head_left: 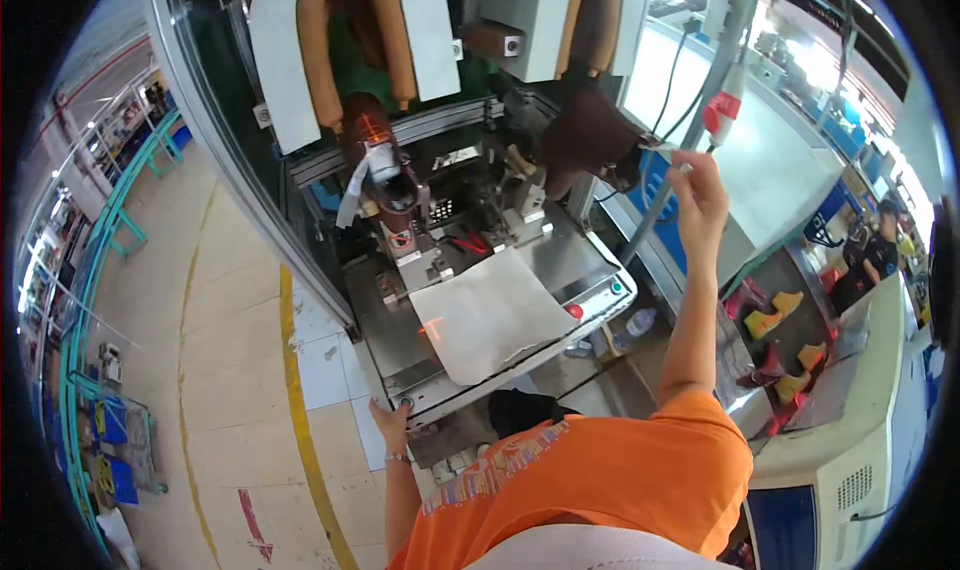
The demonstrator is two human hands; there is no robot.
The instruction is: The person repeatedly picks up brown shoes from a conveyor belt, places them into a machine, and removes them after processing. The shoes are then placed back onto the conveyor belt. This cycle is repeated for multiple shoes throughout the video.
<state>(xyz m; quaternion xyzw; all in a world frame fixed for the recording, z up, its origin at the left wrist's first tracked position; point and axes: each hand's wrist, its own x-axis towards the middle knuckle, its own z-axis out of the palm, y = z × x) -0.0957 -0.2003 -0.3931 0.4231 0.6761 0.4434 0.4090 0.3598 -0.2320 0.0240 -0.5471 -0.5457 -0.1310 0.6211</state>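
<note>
My right hand point(697, 192) is raised at the right of the machine, fingers closed in a pinch. Whatever lies between the fingertips is too small to make out. Close to its left hangs a dark brown leather boot upper point(592, 135) on the right station. My left hand point(390, 425) rests at the front left corner of the metal machine table point(400, 382), thumb and finger apart beside a round button point(406, 403). Another brown boot point(368, 130) stands on the left station, with a red light mark and a pale strip on it.
Two padded U-shaped clamps point(312, 40) overhang the stations. A white sheet point(495, 315) covers part of the table, near a red button point(574, 312) and red-handled pliers point(468, 244). A red-and-white hanging controller point(722, 110) is by my right hand. Colored shoe parts point(765, 322) lie right.
</note>
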